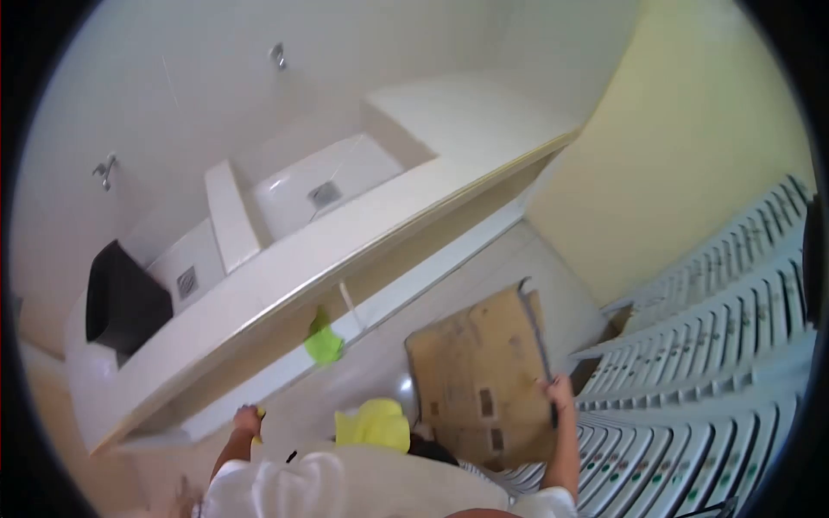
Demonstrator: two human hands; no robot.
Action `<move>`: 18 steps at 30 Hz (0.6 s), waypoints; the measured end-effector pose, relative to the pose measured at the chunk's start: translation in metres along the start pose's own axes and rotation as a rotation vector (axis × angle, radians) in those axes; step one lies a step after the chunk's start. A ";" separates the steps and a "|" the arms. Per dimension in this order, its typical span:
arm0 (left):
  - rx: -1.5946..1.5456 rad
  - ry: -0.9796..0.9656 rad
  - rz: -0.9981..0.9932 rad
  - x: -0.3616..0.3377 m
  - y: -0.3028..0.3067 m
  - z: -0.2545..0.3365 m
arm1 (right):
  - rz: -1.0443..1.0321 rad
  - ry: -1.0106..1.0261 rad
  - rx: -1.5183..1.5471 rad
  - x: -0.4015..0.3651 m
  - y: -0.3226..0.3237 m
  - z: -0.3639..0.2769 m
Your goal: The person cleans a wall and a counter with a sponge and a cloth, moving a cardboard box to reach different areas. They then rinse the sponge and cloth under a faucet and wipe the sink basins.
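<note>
White basins (367,168) fill 11 o'clock; right grip (560,391) grasps cardboard (471,367), likely light and bendable, by its 3 o'clock edge; left grip (248,420) appears clenched round a yellow item (257,440).

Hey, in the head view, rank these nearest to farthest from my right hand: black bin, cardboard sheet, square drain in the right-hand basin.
1. Cardboard sheet: at your right hand, which grips its edge.
2. Square drain: up and left, in the right-hand basin.
3. Black bin: far left.
</note>
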State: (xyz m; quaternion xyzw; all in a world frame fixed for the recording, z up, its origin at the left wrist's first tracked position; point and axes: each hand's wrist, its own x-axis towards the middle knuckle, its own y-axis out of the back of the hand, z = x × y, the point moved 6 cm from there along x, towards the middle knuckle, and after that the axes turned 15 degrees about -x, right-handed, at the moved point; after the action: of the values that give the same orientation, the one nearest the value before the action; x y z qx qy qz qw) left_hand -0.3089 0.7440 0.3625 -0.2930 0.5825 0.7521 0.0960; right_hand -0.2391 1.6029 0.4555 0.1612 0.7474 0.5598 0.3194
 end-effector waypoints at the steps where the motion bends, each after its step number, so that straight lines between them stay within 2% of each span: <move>1: 0.288 -0.252 0.045 0.001 -0.008 0.010 | 0.083 0.173 0.074 0.057 -0.006 0.017; 2: 0.056 -0.288 0.217 0.007 -0.014 0.006 | 0.035 0.139 0.048 0.117 -0.007 0.033; 3: -0.039 -0.084 -0.003 -0.033 0.002 0.038 | -0.014 0.106 0.020 0.179 -0.011 0.058; 4: -0.162 -0.296 0.236 -0.047 0.017 0.060 | 0.206 0.037 -0.348 0.235 -0.006 0.091; 5: -0.241 -0.404 0.295 -0.057 0.024 0.081 | 0.333 -0.202 -0.673 0.245 0.022 0.071; 6: -0.268 -0.357 0.260 -0.063 0.018 0.087 | 0.458 -0.263 -0.513 0.223 0.053 0.020; 7: -0.297 -0.323 0.228 -0.062 0.011 0.089 | 0.505 -0.258 -0.358 0.244 0.039 0.017; 9: -0.246 -0.272 0.138 -0.060 -0.021 0.075 | 0.522 0.089 -0.348 0.321 -0.053 0.034; 10: -0.214 -0.239 0.068 -0.054 -0.041 0.057 | 0.395 0.024 -0.229 0.319 -0.092 -0.001; 11: -0.207 -0.251 -0.002 -0.054 -0.066 0.033 | 0.138 -0.026 -0.186 0.283 -0.114 -0.069; 12: -0.187 -0.273 -0.069 -0.054 -0.089 0.004 | 0.166 0.152 -0.235 0.305 -0.199 -0.071; 13: -0.246 -0.176 -0.105 -0.053 -0.116 -0.035 | 0.109 0.234 -0.203 0.280 -0.259 -0.109; 14: -0.042 -0.267 -0.116 -0.051 -0.135 -0.057 | 0.086 0.341 -0.201 0.258 -0.333 -0.140; 15: -0.030 -0.170 -0.235 -0.049 -0.140 -0.065 | 0.060 0.448 -0.195 0.236 -0.407 -0.170; 16: -0.024 -0.062 -0.346 -0.052 -0.143 -0.069 | -0.227 0.313 -0.102 0.181 -0.423 -0.218; 17: -0.038 -0.013 -0.362 -0.055 -0.147 -0.086 | -0.206 0.382 -0.086 0.152 -0.481 -0.257; 18: -0.056 0.038 -0.368 -0.055 -0.152 -0.103 | -0.308 0.376 0.111 0.119 -0.520 -0.292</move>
State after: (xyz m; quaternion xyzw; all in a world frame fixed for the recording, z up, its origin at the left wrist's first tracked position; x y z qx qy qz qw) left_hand -0.1569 0.7046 0.2526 -0.4112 0.4999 0.7320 0.2127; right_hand -0.4594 1.2929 -0.0188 -0.0444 0.8392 0.4827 0.2467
